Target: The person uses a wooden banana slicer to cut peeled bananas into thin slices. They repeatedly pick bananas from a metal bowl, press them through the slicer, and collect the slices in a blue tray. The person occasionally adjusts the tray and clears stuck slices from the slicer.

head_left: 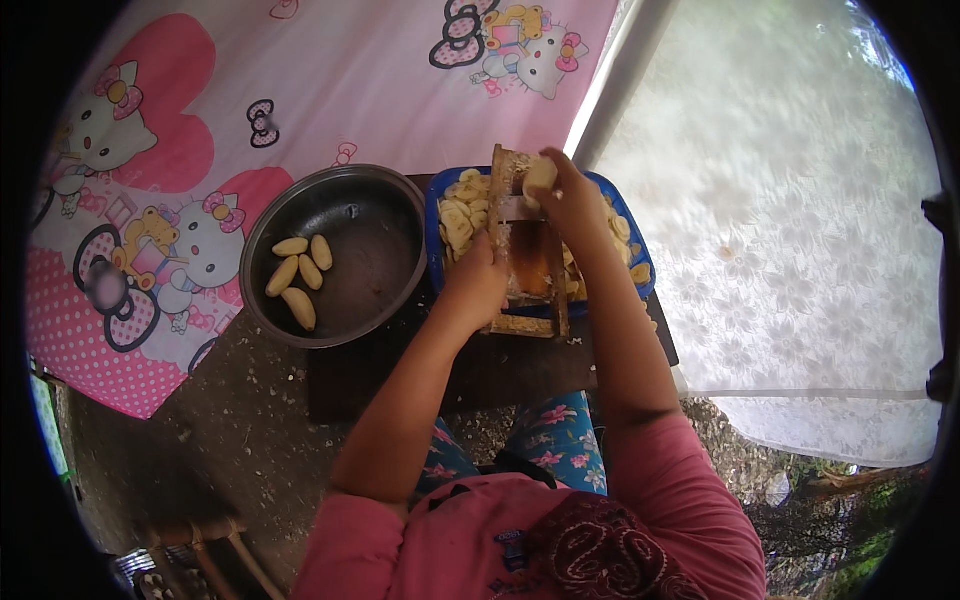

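Note:
A wooden slicer [532, 268] with a metal blade across it lies over a blue tub [433, 222] of pale banana slices [459, 222]. My left hand [480, 284] grips the slicer's left rail. Near the slicer's far end, my right hand [578, 203] holds a peeled banana [541, 177] close to the blade; its fingers partly cover the banana, so I cannot tell whether it touches the blade. Left of the tub, several whole peeled bananas [284, 276] lie together in the left part of a large dark metal basin [376, 268].
Basin and tub rest on a low dark table [390, 372], its near edge just before my knees. A pink cartoon-print cloth [330, 90] hangs beyond and to the left. On the right hangs a white floral curtain [790, 250]. A wooden stool-like frame [215, 560] stands at lower left.

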Motion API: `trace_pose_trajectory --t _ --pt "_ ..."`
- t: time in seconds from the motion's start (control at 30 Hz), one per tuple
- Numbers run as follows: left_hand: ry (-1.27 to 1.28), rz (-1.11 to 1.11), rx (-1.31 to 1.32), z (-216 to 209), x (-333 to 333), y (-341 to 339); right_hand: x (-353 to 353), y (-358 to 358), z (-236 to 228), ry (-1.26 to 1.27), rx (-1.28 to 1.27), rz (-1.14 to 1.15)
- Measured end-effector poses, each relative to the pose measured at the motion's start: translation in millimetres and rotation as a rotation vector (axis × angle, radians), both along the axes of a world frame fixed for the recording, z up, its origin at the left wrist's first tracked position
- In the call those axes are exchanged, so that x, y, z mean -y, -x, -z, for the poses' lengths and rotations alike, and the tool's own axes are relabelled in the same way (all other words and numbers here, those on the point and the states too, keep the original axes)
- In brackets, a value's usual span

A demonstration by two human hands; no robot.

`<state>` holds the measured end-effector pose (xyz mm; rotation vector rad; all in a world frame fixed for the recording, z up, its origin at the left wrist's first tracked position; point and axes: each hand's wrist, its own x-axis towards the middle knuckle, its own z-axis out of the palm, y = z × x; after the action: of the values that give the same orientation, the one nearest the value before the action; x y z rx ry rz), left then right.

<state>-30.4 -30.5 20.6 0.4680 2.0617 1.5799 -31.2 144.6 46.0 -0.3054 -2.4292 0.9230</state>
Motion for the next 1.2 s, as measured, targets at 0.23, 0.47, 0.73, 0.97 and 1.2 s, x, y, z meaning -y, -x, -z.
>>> trace_pose_trajectory --t 0.23,0.47,0.73,0.97,1.2 --pt "0.032 -0.002 -0.027 6.2 -1.3 0.4 33.3 -69.0 13.7 -0.201 -0.084 -0.049" --pt "0.001 -0.012 -0.018 -0.5 -0.6 -0.9 12.6 -5.4 -8.6 -0.067 0.032 -0.011" --pt "0.011 0.016 -0.069 11.2 -0.4 0.0 21.7 -38.1 10.4 -0.159 -0.063 -0.014" --pt "-0.007 -0.015 -0.006 5.0 -2.7 0.4 21.5 -36.2 -4.1 -0.242 0.057 0.077" --pt "0.031 0.042 -0.182 20.4 -5.0 10.0 5.9 -19.5 16.8 -0.214 0.014 0.102"
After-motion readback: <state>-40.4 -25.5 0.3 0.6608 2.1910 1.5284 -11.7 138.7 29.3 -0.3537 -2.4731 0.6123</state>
